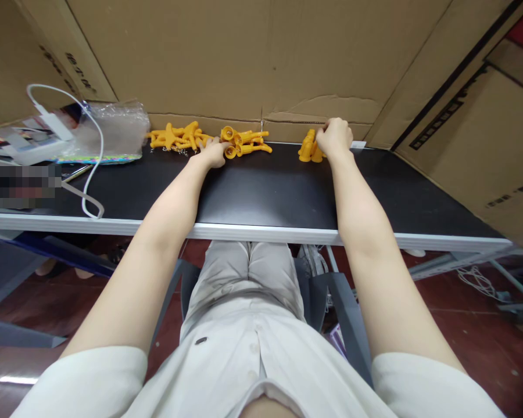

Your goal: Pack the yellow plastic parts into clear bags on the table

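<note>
My left hand (213, 152) rests low over the table between two groups of orange plastic pieces. Its fingers are apart and touch the edge of the bunch with round hollow ends (239, 142). To its left lies a heap of orange figure-like pieces (174, 136) with thin limbs and small metal chains. Farther right, my right hand (336, 137) is closed, its curled fingers on an orange cone-shaped plastic piece (317, 154). Another orange cone-shaped piece (305, 148) stands right beside it. The fingertips of my right hand are partly hidden.
A cardboard wall (261, 58) rises behind the black table (270, 191). At the left are a clear plastic bag (117, 128), a white cable (101, 145) and a white charger (56, 125). A small white label (358, 144) lies past my right hand.
</note>
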`<move>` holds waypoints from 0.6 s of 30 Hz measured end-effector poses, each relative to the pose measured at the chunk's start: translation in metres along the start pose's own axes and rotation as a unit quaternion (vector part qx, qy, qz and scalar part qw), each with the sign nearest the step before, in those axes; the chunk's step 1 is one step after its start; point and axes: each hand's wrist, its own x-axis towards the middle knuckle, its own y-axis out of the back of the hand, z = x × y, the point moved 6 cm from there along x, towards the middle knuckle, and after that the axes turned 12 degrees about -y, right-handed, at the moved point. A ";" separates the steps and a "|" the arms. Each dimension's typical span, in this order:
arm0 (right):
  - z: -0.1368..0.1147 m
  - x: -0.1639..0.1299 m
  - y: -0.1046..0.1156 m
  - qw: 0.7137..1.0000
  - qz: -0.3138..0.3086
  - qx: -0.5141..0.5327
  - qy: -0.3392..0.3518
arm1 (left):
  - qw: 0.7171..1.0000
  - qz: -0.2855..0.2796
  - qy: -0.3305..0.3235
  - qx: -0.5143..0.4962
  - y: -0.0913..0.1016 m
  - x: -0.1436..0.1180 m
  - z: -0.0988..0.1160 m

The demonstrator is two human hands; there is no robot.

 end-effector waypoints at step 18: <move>-0.077 -0.063 -0.044 0.936 -0.087 -0.025 0.341 | 0.968 0.192 -0.160 -0.035 0.043 -0.003 0.060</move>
